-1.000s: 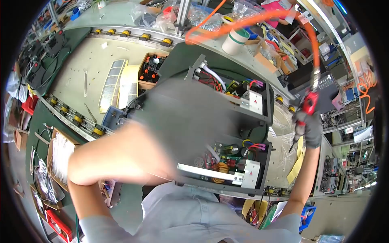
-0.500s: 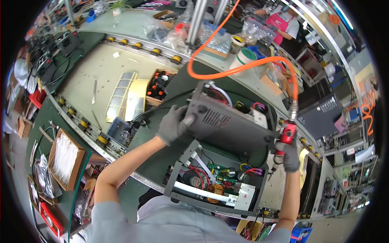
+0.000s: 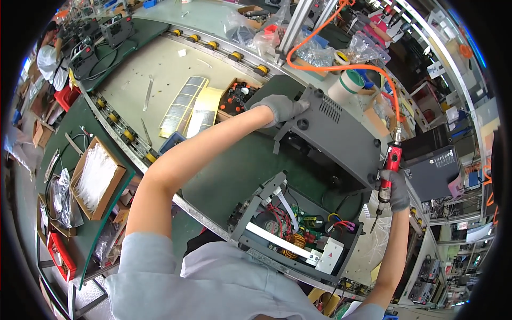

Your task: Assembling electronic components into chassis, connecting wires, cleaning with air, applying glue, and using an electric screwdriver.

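Observation:
My left hand [image 3: 280, 108], in a grey glove, is closed on the far-left end of a dark grey metal machine housing [image 3: 338, 130]. The housing is tilted on its side, its vent slots and round feet showing. My right hand [image 3: 393, 191], also gloved, wraps round a red air screwdriver [image 3: 393, 158] whose bit points down. The right hand is close to the housing's right end; I cannot tell if it touches. An orange hose [image 3: 368, 68] runs up from the tool. Nearer me stands an open grey chassis [image 3: 341, 269] with a circuit board, coils and coloured wires inside.
Yellow label sheets [image 3: 204, 113], a carton of black and orange parts [image 3: 238, 97] and a blue tray [image 3: 172, 143] lie to the left. Roller rails [image 3: 234, 55] edge the bench. A box of white strips [image 3: 97, 177] sits at left, a white tub [image 3: 345, 85] beyond the housing.
My left hand has moved the housing away from me and turned it further onto its side, opening a gap to the near chassis. The screwdriver remains in my right hand. The view has shifted.

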A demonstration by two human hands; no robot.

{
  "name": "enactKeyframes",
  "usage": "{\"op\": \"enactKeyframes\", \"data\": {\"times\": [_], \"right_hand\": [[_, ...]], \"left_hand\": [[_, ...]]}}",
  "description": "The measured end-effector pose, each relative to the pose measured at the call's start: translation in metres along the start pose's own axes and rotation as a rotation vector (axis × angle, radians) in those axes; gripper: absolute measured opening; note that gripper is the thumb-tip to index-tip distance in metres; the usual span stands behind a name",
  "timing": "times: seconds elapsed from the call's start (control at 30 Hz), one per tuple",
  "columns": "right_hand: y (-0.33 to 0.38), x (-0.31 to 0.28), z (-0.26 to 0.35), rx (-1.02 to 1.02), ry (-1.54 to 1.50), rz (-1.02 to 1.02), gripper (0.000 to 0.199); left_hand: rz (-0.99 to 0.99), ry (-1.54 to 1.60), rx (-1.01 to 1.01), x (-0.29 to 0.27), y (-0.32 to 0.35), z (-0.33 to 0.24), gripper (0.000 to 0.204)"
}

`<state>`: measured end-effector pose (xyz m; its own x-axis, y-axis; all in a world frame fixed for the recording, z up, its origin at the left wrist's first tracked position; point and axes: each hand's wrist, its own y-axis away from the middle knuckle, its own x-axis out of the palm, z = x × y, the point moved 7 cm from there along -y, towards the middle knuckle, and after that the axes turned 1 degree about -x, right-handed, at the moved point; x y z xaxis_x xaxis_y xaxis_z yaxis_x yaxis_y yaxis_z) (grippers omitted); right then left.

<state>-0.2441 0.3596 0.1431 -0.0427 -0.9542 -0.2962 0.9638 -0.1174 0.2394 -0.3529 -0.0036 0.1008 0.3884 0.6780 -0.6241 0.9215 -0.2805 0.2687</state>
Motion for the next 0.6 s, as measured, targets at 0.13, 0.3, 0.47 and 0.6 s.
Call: {"op": "enactKeyframes", "data": {"times": [0.13, 0.3, 0.47, 0.6], "right_hand": [[-0.003, -0.005, -0.014, -0.085, -0.042, 0.041, 0.037], [0.032, -0.087, -0.066, -0.179, 0.032, 0.090, 0.030], [-0.019, -0.109, -0.128, -0.388, -0.041, -0.027, 0.043], [0.049, -0.100, -0.137, -0.251, -0.105, -0.068, 0.051]], "left_hand": [[-0.043, 0.104, -0.037, 0.007, 0.006, 0.028, 0.083], [-0.457, 0.166, 0.421, 0.009, 0.080, 0.049, 0.053], [-0.277, 0.186, 0.628, 0.048, 0.210, 0.097, 0.057], [-0.245, 0.068, 0.624, 0.094, 0.259, 0.111, 0.070]]}}
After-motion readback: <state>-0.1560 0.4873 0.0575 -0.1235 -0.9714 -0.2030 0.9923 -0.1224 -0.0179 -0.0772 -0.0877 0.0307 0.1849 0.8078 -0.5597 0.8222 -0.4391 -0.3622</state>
